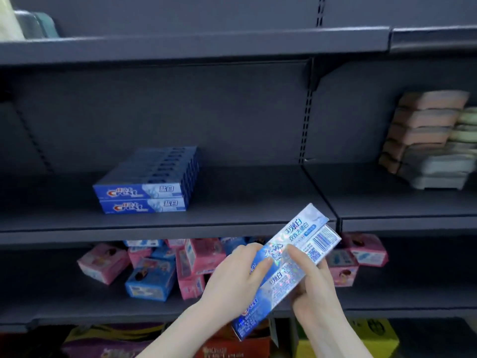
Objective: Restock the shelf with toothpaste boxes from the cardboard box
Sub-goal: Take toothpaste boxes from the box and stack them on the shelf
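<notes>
While a block of blue Crest toothpaste boxes (148,183) already sits two layers high near the front edge of the middle shelf (232,220), most of that shelf is bare, so restocking looks barely begun. Both hands grip holographic Crest toothpaste boxes (286,264) below the shelf's front edge: left hand (232,277) fingers wrapped over them, right hand (312,285) clamped underneath. No cardboard box is in view. Small pink and blue cartons (160,267) lie jumbled on the lower shelf (77,311).
</notes>
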`<state>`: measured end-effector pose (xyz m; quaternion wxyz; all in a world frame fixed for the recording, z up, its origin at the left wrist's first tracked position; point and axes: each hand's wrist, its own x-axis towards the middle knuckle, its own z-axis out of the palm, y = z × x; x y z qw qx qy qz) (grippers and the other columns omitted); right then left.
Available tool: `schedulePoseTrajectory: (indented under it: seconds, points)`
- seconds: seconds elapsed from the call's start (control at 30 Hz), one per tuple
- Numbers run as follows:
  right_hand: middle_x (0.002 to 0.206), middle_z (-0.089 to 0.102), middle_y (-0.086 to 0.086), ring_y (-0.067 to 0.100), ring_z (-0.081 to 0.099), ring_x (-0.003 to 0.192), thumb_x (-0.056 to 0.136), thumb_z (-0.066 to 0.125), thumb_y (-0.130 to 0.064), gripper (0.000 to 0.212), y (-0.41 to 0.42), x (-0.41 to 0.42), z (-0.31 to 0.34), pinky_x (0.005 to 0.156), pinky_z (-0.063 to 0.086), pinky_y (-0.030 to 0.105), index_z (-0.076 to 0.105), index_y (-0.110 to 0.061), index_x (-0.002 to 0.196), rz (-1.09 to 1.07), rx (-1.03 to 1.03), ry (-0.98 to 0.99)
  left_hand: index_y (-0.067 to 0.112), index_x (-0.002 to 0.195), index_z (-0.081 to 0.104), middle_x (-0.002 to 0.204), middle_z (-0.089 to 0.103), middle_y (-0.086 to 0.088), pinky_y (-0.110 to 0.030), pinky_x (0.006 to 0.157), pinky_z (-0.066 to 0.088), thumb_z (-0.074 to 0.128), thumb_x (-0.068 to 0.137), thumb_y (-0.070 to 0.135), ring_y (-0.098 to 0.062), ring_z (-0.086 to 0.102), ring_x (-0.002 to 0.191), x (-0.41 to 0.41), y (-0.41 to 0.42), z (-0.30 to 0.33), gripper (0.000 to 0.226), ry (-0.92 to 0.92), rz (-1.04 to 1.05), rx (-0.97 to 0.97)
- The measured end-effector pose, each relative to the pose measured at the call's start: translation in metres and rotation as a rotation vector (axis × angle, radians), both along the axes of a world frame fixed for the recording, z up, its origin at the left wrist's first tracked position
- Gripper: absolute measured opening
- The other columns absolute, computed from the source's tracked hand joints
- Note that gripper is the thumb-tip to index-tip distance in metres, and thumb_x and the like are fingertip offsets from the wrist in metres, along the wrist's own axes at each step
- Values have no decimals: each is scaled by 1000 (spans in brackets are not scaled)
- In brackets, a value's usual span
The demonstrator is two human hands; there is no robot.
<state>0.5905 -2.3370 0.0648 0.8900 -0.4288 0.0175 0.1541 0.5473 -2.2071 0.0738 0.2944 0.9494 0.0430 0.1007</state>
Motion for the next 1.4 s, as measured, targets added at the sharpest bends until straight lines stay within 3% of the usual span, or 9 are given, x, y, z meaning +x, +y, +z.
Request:
schedulePoseTrajectory:
  seconds: [0.23, 0.33, 0.47, 0.63, 0.73, 0.9, 1.13, 1.23, 1.4]
  points:
    - [85, 73, 5, 19, 70, 67, 82, 58, -6, 36, 22, 24, 34, 57, 54, 30, 58, -10, 118, 87, 95, -43, 28, 124, 48, 112, 54, 2, -31, 93, 37, 36, 98, 41, -15, 49, 109, 20, 23, 40, 31, -42, -10, 23]
    - [100, 71, 11, 22, 70, 72, 72, 64, -15, 51, 38, 39, 41, 59, 55, 31, 57, -9, 123, 126, 89, -23, 24, 124, 51, 107, 55, -2, -32, 92, 37, 37, 98, 35, -17, 50, 105, 35, 41, 49, 31, -46, -19, 17]
    - [112, 66, 17, 27, 67, 84, 83, 60, -13, 44, 56, 61, 42, 62, 55, 31, 54, -8, 126, 126, 87, 16, 8, 117, 55, 105, 55, -9, -32, 90, 36, 43, 98, 28, -21, 50, 104, 55, 67, 55, 30, -60, -21, 19]
    - [117, 66, 13, 29, 66, 99, 75, 67, -15, 53, 72, 83, 46, 69, 55, 34, 54, -11, 126, 41, 82, 25, 20, 122, 54, 108, 53, -3, -30, 92, 37, 53, 92, 29, -20, 49, 106, 85, 99, 63, 31, -161, -34, 97]
    - [118, 64, 19, 28, 68, 95, 68, 70, -18, 63, 79, 93, 47, 71, 54, 34, 52, -9, 128, -26, 83, 39, 23, 115, 58, 105, 53, 1, -34, 91, 39, 62, 85, 28, -21, 49, 103, 101, 114, 67, 30, -228, -33, 114]
    - [114, 64, 20, 27, 68, 91, 84, 62, -11, 44, 84, 105, 41, 72, 52, 35, 51, -9, 127, -89, 86, 51, 25, 113, 60, 107, 55, 0, -38, 90, 41, 65, 82, 27, -22, 50, 104, 116, 121, 65, 32, -253, -50, 167]
    - [113, 60, 19, 30, 64, 95, 85, 62, -9, 42, 88, 122, 38, 83, 50, 41, 49, -9, 125, -139, 36, 77, 25, 113, 60, 111, 55, -2, -34, 88, 42, 63, 82, 27, -26, 51, 105, 143, 128, 55, 31, -160, -13, 177]
    - [96, 59, 13, 28, 64, 85, 85, 61, -8, 32, 87, 129, 37, 84, 48, 44, 48, -9, 114, -148, 12, 87, 24, 118, 57, 116, 53, -3, -30, 87, 41, 62, 85, 29, -25, 49, 108, 155, 131, 50, 34, -103, 25, 215]
    - [76, 52, 6, 20, 54, 71, 86, 59, -8, 12, 86, 141, 34, 68, 45, 30, 48, -10, 91, -192, -15, 82, 26, 122, 56, 121, 52, -3, -30, 88, 39, 61, 86, 31, -25, 47, 114, 170, 136, 39, 36, -9, 60, 257]
